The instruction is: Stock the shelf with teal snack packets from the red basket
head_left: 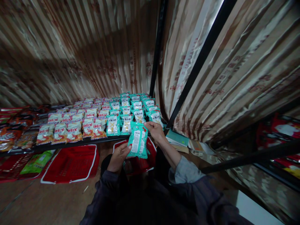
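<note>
A teal snack bag (138,140) with a white printed panel is held up in front of me, its back side towards the camera. My left hand (120,155) pinches its lower left edge. At the upper right corner, the fingers of my right hand (155,130) close on the same bag. Just beyond it, rows of matching teal and white snack bags (126,123) stand on a low shelf. One of my legs and a red basket (152,153) lie partly hidden below the bag.
White and red snack bags (74,129) fill the shelf's middle, darker packets (10,134) its left end. Red baskets (70,161) sit on the floor, one with a green packet (37,162). Black posts (199,62) and pleated curtains (112,47) rise behind. Books (177,139) lie right.
</note>
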